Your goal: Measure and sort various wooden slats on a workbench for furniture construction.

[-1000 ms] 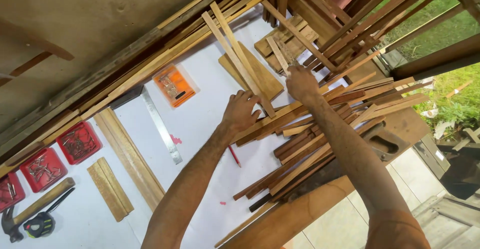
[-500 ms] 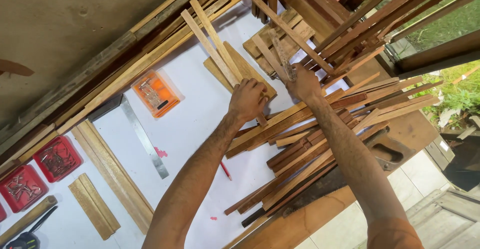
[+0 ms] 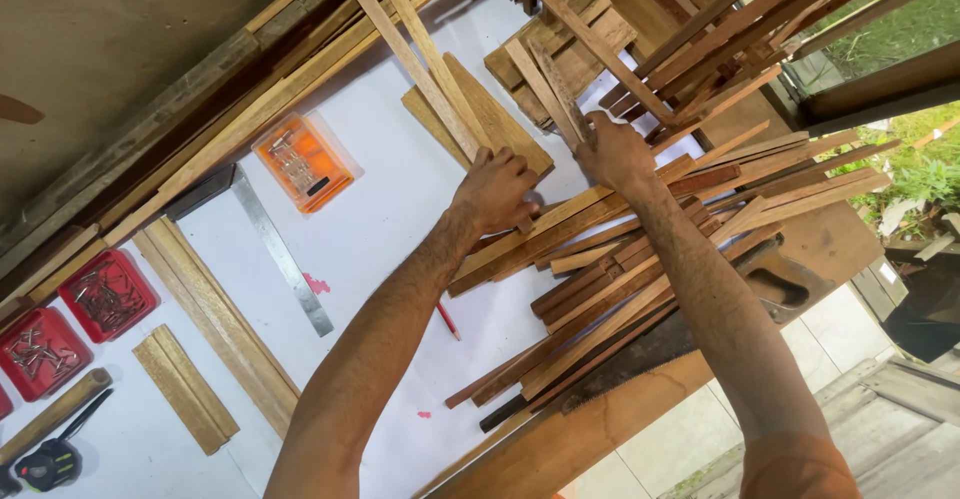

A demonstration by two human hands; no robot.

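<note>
Both hands on thin wood strips (fingers curled).

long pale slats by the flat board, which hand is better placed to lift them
Left. The left hand already closes over the lower end of the long pale slats; the right hand is occupied on a short strip beside them.

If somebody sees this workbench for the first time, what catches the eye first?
First, the big heap of thin wooden strips across the right half of the white bench top. At its upper edge the left hand closes its grip on two long pale strips, and the right hand holds a short strip. The orange plastic box and two red trays stand out on the left.
</note>
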